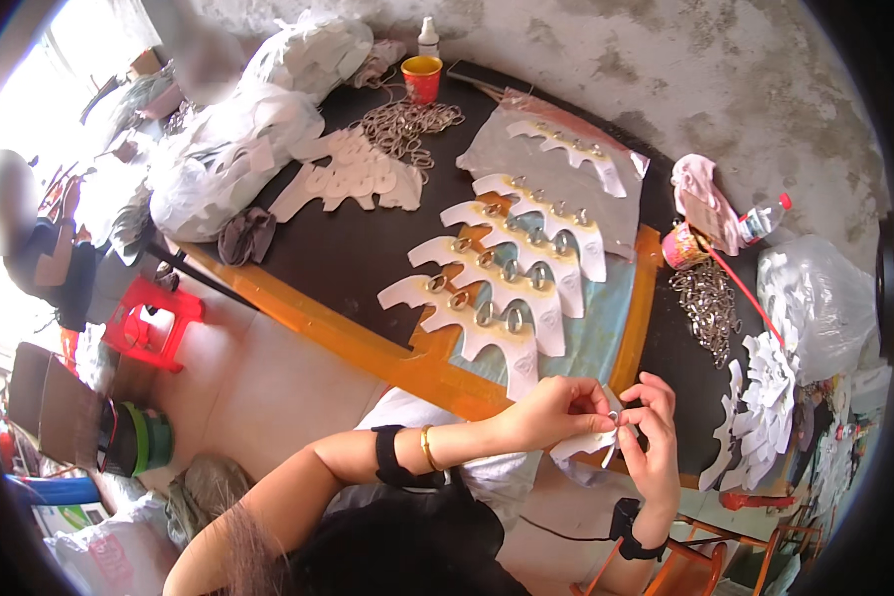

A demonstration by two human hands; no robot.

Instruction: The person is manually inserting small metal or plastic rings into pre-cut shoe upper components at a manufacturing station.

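Red cup, yellow inside, beyond held white piece

From where I stand, the person wears a black top, with bare forearms and bare hands. A wide black band wraps the left wrist, and a thin gold-coloured bangle sits just beside it, nearer the hand. The right wrist carries a matching black strap. Loose strands of dark hair hang over the left side of the body.

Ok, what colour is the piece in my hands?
The piece is white, as the head view shows.
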